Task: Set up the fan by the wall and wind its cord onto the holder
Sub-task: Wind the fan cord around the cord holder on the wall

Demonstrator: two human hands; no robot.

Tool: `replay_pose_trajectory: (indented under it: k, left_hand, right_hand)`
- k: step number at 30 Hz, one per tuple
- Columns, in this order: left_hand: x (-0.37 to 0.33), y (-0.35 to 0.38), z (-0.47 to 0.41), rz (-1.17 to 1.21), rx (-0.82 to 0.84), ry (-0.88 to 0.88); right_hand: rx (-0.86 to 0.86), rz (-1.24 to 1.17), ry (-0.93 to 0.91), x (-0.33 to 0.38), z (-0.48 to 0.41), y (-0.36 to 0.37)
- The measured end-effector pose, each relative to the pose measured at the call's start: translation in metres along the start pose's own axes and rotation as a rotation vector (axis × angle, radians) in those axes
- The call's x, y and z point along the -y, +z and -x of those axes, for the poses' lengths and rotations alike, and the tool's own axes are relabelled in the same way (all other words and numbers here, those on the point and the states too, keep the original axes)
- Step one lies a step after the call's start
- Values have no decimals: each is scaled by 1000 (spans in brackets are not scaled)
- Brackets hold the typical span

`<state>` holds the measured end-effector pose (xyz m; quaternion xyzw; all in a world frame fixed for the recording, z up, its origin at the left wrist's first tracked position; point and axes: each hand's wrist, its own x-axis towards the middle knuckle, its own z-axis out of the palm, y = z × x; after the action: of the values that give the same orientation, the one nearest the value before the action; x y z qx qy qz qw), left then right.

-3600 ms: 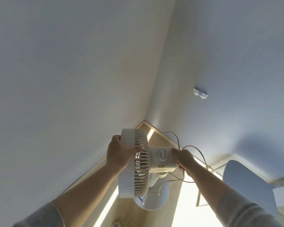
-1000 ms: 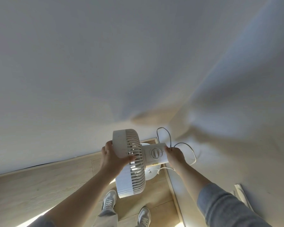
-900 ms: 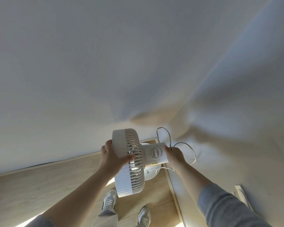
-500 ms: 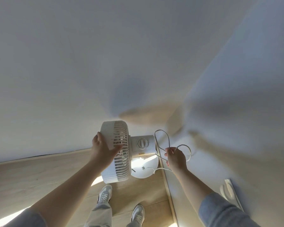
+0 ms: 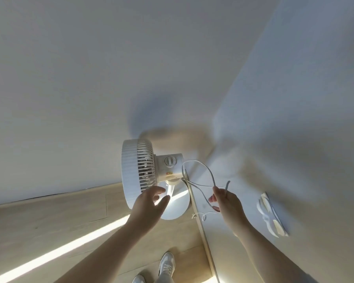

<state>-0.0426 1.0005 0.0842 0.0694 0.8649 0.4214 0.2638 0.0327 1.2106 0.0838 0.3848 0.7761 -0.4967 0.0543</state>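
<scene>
A white fan [image 5: 138,172] stands on its round base [image 5: 178,205] on the wooden floor, in the corner where two white walls meet. Its grille faces left and a dial sits on top of the motor housing. My left hand [image 5: 149,203] hovers just below the grille, fingers spread, holding nothing. My right hand [image 5: 223,200] pinches loops of the thin white cord [image 5: 200,174], which runs from the back of the fan. A white cord holder [image 5: 271,214] is fixed to the right wall, to the right of my right hand.
Light wooden floor [image 5: 49,217] with a bright strip of sunlight crossing it. A pale baseboard [image 5: 204,235] runs along the right wall. My two grey shoes [image 5: 166,266] stand at the bottom of the view, close behind the fan.
The fan has gone down to stand on the floor in the corner. My left hand has let go of the grille. My right hand has left the motor housing and holds only the cord.
</scene>
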Motion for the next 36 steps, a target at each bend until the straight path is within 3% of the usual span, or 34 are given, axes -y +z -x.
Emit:
replay_pose_trajectory:
  k: [4, 8, 11, 17, 21, 26, 36]
  left_hand:
    - [12, 11, 7, 87, 39, -46]
    - [10, 27, 8, 145, 53, -57]
    - [4, 44, 0, 216, 31, -160]
    - [11, 97, -15, 102, 0, -72]
    - [19, 154, -31, 215, 124, -115]
    - [41, 211, -52, 286, 215, -129]
    - [67, 259, -50, 365, 98, -48]
  right_hand:
    - [-5, -131, 110, -22, 24, 0]
    - [13, 150, -2, -43, 33, -8]
    - [46, 293, -55, -61, 30, -16]
    - [91, 468, -182, -113, 10, -20]
    - [73, 556, -272, -159, -4, -14]
    - [66, 565, -302, -210, -28, -1]
    - [3, 517, -425, -260, -35, -12]
